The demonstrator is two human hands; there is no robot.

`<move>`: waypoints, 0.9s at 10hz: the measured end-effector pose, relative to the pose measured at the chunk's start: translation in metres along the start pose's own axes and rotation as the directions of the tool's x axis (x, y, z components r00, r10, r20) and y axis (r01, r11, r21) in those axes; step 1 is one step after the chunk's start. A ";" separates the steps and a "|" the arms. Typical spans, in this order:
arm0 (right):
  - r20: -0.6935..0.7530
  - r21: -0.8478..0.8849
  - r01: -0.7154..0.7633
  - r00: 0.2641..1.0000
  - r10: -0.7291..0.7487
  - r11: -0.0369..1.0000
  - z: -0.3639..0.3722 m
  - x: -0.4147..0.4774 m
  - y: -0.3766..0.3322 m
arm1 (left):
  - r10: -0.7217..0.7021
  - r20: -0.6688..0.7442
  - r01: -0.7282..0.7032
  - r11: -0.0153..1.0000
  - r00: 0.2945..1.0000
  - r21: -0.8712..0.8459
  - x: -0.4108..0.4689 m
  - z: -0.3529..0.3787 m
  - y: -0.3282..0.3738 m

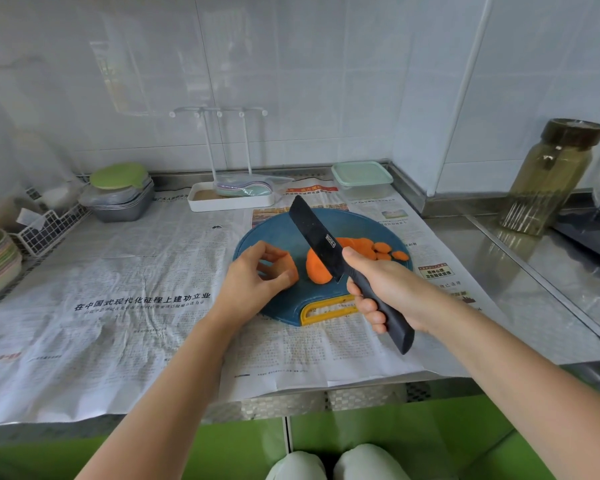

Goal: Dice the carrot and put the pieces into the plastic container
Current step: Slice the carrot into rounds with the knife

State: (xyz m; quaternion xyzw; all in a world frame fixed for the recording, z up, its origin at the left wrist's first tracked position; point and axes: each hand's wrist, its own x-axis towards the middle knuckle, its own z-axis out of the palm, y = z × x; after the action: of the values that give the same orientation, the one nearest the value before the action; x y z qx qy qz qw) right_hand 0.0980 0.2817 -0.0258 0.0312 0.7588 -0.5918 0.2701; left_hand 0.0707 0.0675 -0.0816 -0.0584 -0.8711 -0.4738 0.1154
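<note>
Newspaper covers the steel worktop (482, 244) below white tile. Your left hand (253, 275) pinches a carrot piece (290, 268) on the blue cutting board (274, 230). A thicker carrot chunk (317, 270) lies just beside it, under the knife (312, 233), with round slices (371, 245) further right. Your right hand (388, 289) is clamped round the knife handle. Judgement: slicing is partly done and no dice are cut. The plastic container (362, 180) behind is lidded and appears empty.

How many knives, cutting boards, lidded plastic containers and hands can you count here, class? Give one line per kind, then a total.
Knife: 1
Cutting board: 1
Plastic container: 1, mint lid on
Hands: 2, the left hand holding a carrot piece, the right hand gripping the knife
Total: 5
</note>
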 end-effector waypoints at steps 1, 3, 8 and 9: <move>-0.008 -0.102 0.043 0.999 -0.044 0.994 0.008 -0.003 0.000 | 0.022 -0.005 -0.022 0.999 1.000 0.046 0.000 0.001 0.000; 0.004 -0.168 0.044 0.999 -0.044 0.985 0.015 -0.005 0.004 | 0.041 -0.011 -0.039 0.992 0.999 0.117 0.001 0.001 -0.001; -0.014 -0.234 0.052 0.998 -0.057 0.971 0.022 -0.007 0.003 | 0.057 -0.029 -0.052 0.988 0.998 0.148 0.002 0.003 -0.002; -0.018 -0.249 0.052 0.998 -0.058 0.967 0.023 -0.007 0.003 | 0.061 -0.028 -0.056 0.987 0.998 0.153 0.002 0.002 -0.002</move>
State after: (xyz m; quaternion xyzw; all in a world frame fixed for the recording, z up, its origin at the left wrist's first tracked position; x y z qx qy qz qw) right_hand 0.1138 0.2635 -0.0283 -0.0165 0.8309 -0.4989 0.2459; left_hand 0.0681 0.0683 -0.0841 -0.0675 -0.9006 -0.4034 0.1474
